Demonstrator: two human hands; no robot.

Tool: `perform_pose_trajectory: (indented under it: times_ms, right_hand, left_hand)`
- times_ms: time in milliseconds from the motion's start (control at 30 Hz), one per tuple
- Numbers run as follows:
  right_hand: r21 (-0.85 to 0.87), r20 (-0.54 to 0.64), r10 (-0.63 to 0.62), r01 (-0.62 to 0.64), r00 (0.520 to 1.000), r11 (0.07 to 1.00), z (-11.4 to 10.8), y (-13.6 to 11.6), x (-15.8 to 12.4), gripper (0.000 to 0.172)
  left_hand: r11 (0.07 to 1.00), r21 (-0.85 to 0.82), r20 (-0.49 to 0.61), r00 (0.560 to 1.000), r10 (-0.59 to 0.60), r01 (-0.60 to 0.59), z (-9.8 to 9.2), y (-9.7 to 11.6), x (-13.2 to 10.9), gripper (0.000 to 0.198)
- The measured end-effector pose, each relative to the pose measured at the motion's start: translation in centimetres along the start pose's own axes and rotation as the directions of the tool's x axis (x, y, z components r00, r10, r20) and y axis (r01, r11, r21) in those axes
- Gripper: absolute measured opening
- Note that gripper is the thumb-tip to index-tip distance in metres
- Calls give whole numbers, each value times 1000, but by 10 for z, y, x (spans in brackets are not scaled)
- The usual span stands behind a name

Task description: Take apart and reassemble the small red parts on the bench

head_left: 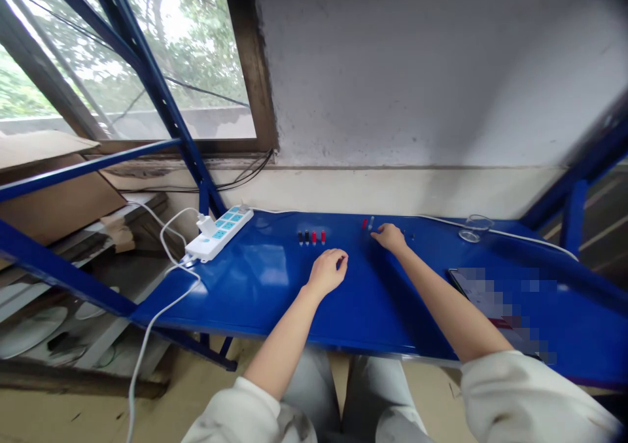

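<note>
My left hand (328,273) rests on the glossy blue metal tabletop (260,286), its fingers curled down and nothing visible in them. Farther along, my right hand (390,238) lies with its fingertips reaching left, close to a small red piece (364,224) and a small pale blue-tipped piece (371,223). Between them and the power strip stand several small black and red connectors (311,237) in a short row. Dark small items (411,237) sit just right of my right hand, too small to name.
A white power strip (219,233) with teal sockets lies at the table's left end, its white cable (147,338) dropping to the floor. A glass dish (473,228) stands back right. A pixelated tablet (495,305) lies front right. Blue steel shelf uprights (161,96) frame the table.
</note>
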State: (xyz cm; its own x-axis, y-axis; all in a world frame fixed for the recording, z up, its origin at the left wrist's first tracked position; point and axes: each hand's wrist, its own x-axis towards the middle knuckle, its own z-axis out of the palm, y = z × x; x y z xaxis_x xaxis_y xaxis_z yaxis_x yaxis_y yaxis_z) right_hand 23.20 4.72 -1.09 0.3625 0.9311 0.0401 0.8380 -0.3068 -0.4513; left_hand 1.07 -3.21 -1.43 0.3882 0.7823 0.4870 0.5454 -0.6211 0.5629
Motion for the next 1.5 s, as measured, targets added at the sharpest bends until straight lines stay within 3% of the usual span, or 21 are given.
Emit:
perform_pose_trajectory:
  times_ms: [67, 233, 500, 633, 767, 933, 1033, 1200, 1367, 1500]
  right_hand:
    - [-20, 19, 2, -2, 1000, 1000, 5, -1, 5, 40]
    - [-27, 65, 2, 0, 998, 1000, 13, -14, 14, 34]
    - [21, -29, -29, 29, 999, 999, 30, -24, 23, 27]
    - [53, -53, -56, 59, 997, 997, 32, -27, 15, 22]
    - [90, -43, -132, 136, 990, 987, 17, -31, -8, 16]
    - [299, -141, -318, 346, 938, 889, 2, -34, -57, 19]
    - [306, -157, -402, 432, 902, 849, 6, -32, -77, 21]
    - [181, -104, -591, 600, 800, 779, 13, -28, -82, 17]
    - [109, -55, -630, 632, 775, 767, 11, -31, -85, 15]
    - [73, -32, -645, 646, 763, 760, 9, -33, -89, 15]
  left_hand:
    - [1000, 12, -4, 1000, -12, 12, -1, -1, 1, 17]
    - [1000, 2, -13, 1000, -23, 23, 0, -3, 3, 18]
    - [998, -49, -41, 998, -39, 37, 2, -3, 3, 17]
    - [998, -51, -40, 998, -50, 48, 2, -2, 4, 18]
    - [997, -58, -40, 998, -54, 51, 3, -2, 4, 18]
    - [996, -79, -60, 997, -53, 48, 2, -1, 4, 18]
    - [995, -87, -79, 995, -57, 50, 2, -1, 4, 18]
    - [991, -98, -101, 990, -102, 92, 4, -4, 5, 16]
    - [986, -127, -56, 992, -116, 109, 7, -9, 5, 21]
    - [983, -136, -80, 988, -132, 121, 8, -10, 6, 25]
